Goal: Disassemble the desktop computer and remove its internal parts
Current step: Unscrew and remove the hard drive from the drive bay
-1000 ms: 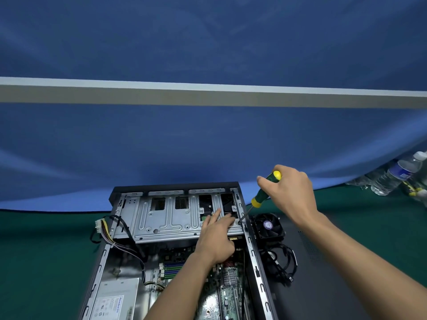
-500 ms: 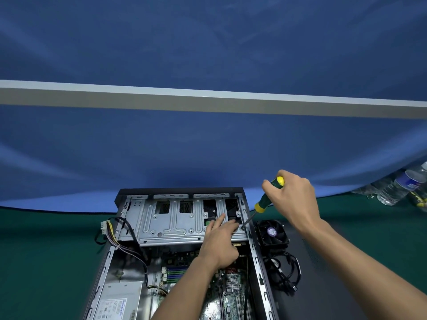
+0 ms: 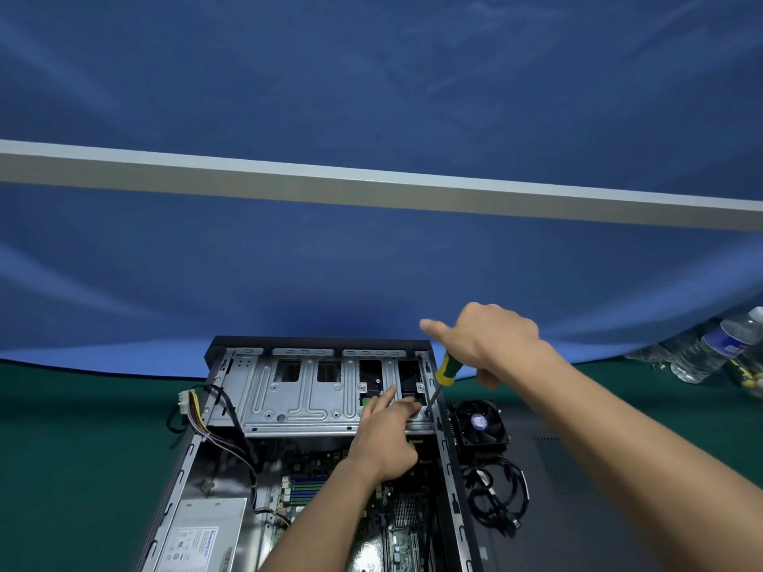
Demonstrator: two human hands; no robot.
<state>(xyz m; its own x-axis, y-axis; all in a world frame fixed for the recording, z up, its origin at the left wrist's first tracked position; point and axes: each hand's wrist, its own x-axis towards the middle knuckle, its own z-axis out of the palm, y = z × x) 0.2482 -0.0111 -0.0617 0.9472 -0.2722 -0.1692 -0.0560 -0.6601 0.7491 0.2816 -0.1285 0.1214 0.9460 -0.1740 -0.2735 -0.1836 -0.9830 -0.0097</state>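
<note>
Yellow and green, the screwdriver (image 3: 443,370) handle sits in the curled fingers of the right hand (image 3: 491,344), its forefinger stretched out; the shaft slants down to the right edge of the metal drive cage (image 3: 305,402). The left hand (image 3: 388,435) rests on that cage with straight fingers beside the tip. The open computer case (image 3: 448,468) lies on the green table (image 3: 82,447), a fan (image 3: 481,425) and black cables (image 3: 497,501) just right of it.

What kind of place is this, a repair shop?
Likely a makeshift teardown bench, not a shop: a green-covered table against a blue cloth backdrop, an opened computer case, a removed cooling fan beside it.
</note>
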